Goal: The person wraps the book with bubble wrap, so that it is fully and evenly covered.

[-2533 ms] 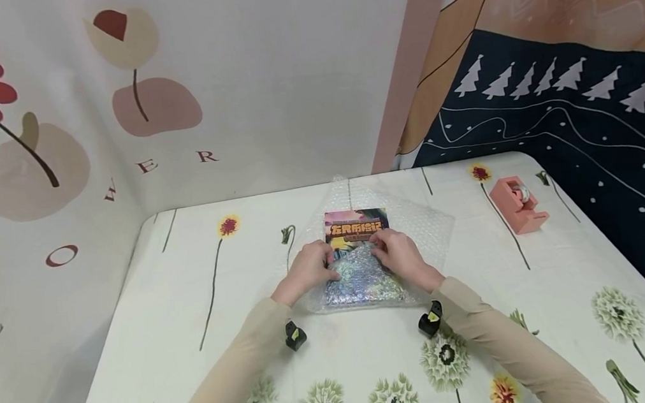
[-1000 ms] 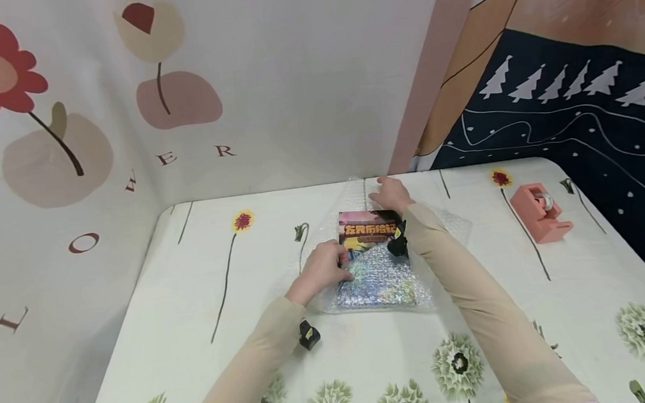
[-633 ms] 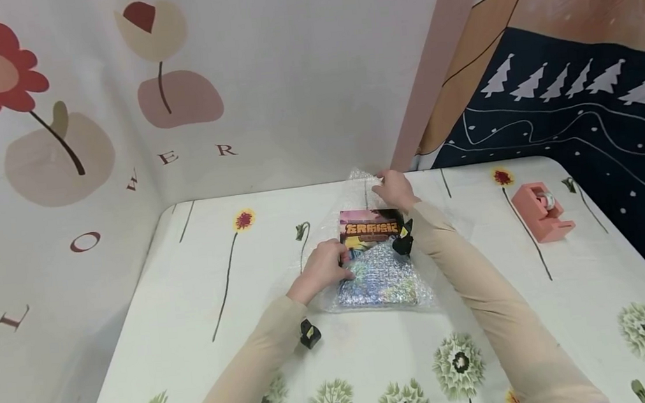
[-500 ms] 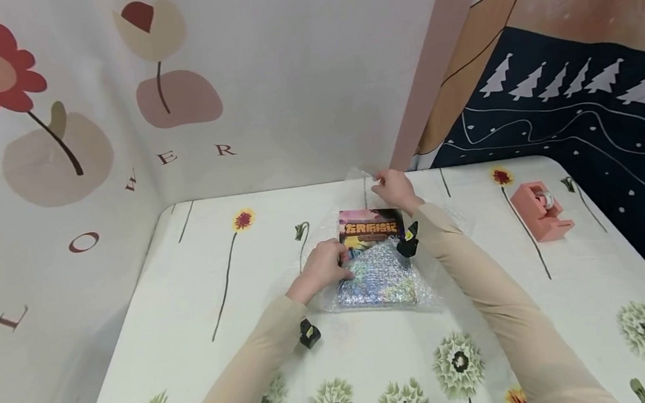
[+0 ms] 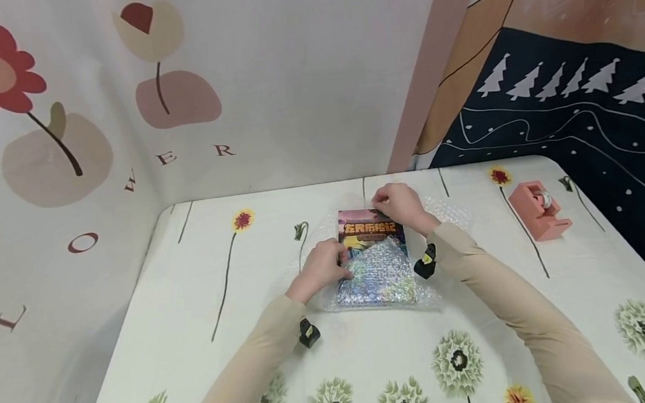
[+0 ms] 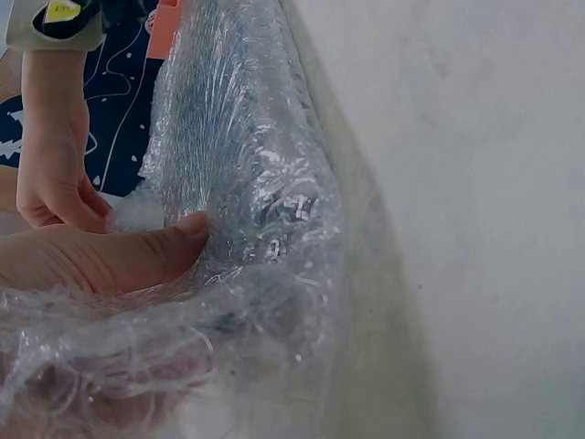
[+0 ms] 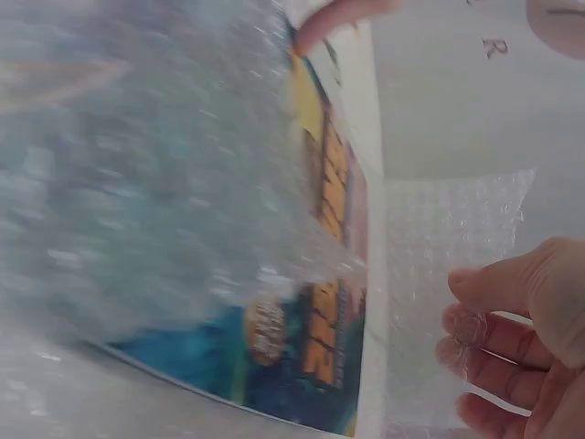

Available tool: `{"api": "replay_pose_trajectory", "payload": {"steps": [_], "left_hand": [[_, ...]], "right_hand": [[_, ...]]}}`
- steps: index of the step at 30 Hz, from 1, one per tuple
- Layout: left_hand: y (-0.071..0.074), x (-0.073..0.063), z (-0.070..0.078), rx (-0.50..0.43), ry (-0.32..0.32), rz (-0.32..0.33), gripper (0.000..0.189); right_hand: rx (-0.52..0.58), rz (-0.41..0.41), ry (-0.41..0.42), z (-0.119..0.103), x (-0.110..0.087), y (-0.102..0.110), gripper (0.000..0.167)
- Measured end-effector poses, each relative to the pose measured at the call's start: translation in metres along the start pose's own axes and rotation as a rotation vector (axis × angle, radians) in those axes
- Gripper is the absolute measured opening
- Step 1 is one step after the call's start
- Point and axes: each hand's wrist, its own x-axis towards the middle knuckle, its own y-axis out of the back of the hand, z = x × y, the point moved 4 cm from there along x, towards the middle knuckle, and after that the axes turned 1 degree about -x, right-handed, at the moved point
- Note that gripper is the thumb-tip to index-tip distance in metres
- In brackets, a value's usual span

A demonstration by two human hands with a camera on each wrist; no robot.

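Note:
A book (image 5: 367,226) with a colourful cover lies on a sheet of bubble wrap (image 5: 375,277), whose near part is folded over the book's lower half. My left hand (image 5: 322,264) holds the wrap at the book's left side. In the left wrist view the thumb of that left hand (image 6: 105,256) lies on top of the bubble wrap (image 6: 265,192). At the book's far edge, my right hand (image 5: 400,206) pinches the far flap of wrap. The right wrist view shows the right hand (image 7: 512,338) with thumb and fingertips on the clear sheet, beside the book's orange title letters.
A pink tape dispenser (image 5: 538,213) with a roll of tape stands at the right of the table. Under everything is a white flower-printed tablecloth (image 5: 269,251). A printed curtain (image 5: 289,89) rises behind the table's far edge.
My right hand went from the near fold to the far flap, lifted it, and has now drawn it back toward the book. The left hand still holds the wrap at the book's left side.

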Motion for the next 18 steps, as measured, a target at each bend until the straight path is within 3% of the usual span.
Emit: {"api": "replay_pose_trajectory", "payload": {"steps": [8, 13, 16, 18], "left_hand": [[-0.001, 0.001, -0.001, 0.0, 0.024, 0.004, 0.032], [0.001, 0.002, -0.001, 0.097, 0.044, 0.031, 0.078], [0.003, 0.003, 0.0, 0.184, -0.02, 0.038, 0.104], [0.003, 0.005, 0.001, 0.221, -0.083, 0.013, 0.108]], "right_hand": [[-0.138, 0.0, 0.132, -0.007, -0.022, -0.01, 0.006], [-0.192, -0.028, 0.172, -0.007, -0.025, -0.017, 0.008], [-0.221, -0.06, 0.182, -0.006, -0.024, -0.022, 0.009], [-0.245, -0.073, 0.187, -0.006, -0.024, -0.023, 0.01]]}}
